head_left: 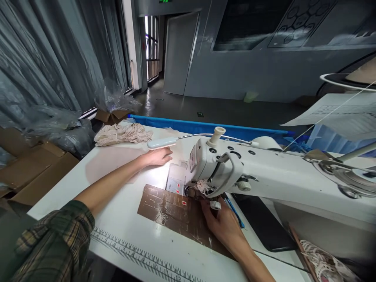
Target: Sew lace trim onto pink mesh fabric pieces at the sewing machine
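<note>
My left hand (158, 156) lies on the white table left of the sewing machine head (199, 160), fingers stretched out and partly under the pale blue lamp (163, 143). A sheer pale pink fabric (105, 162) spreads under and beside that forearm. My right hand (225, 221) reaches in beside the needle area, above a brown, tape-covered plate (167, 209). Its thumb points toward the presser foot, but the machine's head and a white knob (215, 205) hide most of the fingers. Whether it grips anything cannot be seen. Loose threads (202, 186) hang by the needle.
A bundle of cream lace (123, 134) sits at the table's far left. Right of my right hand lie a blue-handled tool (235, 211) and a black phone-like slab (261, 221). A ruler strip (138, 256) runs along the front edge. Cardboard boxes (38, 172) stand left.
</note>
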Demonstrator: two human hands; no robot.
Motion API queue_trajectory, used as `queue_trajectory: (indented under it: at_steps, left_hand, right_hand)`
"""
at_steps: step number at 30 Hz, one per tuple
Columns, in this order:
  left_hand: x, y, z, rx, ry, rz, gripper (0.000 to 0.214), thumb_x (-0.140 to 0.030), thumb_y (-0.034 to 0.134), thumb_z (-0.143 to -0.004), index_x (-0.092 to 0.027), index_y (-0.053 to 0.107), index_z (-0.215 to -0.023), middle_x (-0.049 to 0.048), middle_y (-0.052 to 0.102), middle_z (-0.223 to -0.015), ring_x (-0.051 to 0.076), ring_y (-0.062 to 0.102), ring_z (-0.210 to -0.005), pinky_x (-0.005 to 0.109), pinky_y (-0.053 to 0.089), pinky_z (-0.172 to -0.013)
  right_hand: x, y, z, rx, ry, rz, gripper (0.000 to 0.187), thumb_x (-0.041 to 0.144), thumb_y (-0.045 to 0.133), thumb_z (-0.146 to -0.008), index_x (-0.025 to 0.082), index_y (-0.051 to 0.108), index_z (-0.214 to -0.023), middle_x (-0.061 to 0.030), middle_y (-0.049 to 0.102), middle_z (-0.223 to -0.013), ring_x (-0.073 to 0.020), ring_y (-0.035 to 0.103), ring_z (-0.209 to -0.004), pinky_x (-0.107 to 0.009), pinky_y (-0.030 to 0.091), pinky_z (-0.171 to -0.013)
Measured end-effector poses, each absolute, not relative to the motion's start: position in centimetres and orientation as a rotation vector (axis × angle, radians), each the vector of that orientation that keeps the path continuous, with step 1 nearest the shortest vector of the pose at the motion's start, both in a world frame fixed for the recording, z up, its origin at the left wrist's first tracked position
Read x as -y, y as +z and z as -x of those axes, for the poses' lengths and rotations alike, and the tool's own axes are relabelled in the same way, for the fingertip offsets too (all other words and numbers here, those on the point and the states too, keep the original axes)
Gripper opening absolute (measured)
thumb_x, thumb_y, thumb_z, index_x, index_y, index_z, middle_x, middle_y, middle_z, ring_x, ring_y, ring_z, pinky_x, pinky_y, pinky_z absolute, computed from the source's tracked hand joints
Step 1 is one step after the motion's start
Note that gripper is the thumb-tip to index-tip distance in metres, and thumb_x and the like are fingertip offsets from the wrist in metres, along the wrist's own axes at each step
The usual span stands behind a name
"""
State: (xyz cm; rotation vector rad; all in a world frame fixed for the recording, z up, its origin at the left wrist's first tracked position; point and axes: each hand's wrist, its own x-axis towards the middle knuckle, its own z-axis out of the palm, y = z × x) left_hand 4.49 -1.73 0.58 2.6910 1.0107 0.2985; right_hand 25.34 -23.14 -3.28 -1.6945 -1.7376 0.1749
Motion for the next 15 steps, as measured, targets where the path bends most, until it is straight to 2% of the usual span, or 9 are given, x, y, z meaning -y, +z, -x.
queue_trajectory:
  at_steps: [3, 7, 12, 15]
  left_hand:
    - [2.1, 0.9, -3.5, -1.105, 0.322, -2.676, 0.035, -0.035, 0.049, -0.089, -0.015, 0.063, -0.114, 0.0145, 0.062, -0.126, 0.033, 0.059, -0.114, 0.042, 0.047, -0.096]
    - [2.2, 1.2, -1.8, -1.265, 0.451, -2.611, 0.038, -0.034, 0.05, -0.089, -0.019, 0.057, -0.123, 0.011, 0.061, -0.126, 0.031, 0.054, -0.12, 0.042, 0.042, -0.102]
    - [1.1, 0.5, -0.5, -1.395, 0.582, -2.51, 0.029, -0.029, 0.05, -0.09, -0.014, 0.061, -0.112, 0.0129, 0.066, -0.113, 0.028, 0.06, -0.109, 0.04, 0.046, -0.098]
    - [0.2, -0.2, -0.6, -1.393, 0.631, -2.462, 0.025, -0.028, 0.052, -0.09, -0.013, 0.063, -0.106, 0.0134, 0.068, -0.105, 0.027, 0.063, -0.101, 0.039, 0.049, -0.091]
  right_hand:
    - [23.1, -3.5, -25.3, 1.681, 0.226, 1.704, 0.022, 0.038, 0.046, -0.087, 0.024, 0.059, -0.076, -0.0062, 0.064, -0.068, -0.0254, 0.065, -0.069, -0.032, 0.049, -0.054]
    - [23.0, -3.8, -25.3, 1.66, 0.257, 1.739, 0.024, 0.04, 0.045, -0.086, 0.023, 0.058, -0.074, -0.0066, 0.067, -0.079, -0.0231, 0.064, -0.067, -0.032, 0.05, -0.055]
    - [23.0, -3.9, -25.3, 1.662, 0.246, 1.722, 0.028, 0.043, 0.047, -0.087, 0.025, 0.056, -0.067, -0.0055, 0.067, -0.073, -0.0215, 0.06, -0.06, -0.032, 0.049, -0.052]
    - [22.9, -4.1, -25.3, 1.643, 0.265, 1.737, 0.027, 0.043, 0.046, -0.087, 0.023, 0.061, -0.076, -0.0052, 0.068, -0.075, -0.0232, 0.064, -0.067, -0.033, 0.052, -0.057]
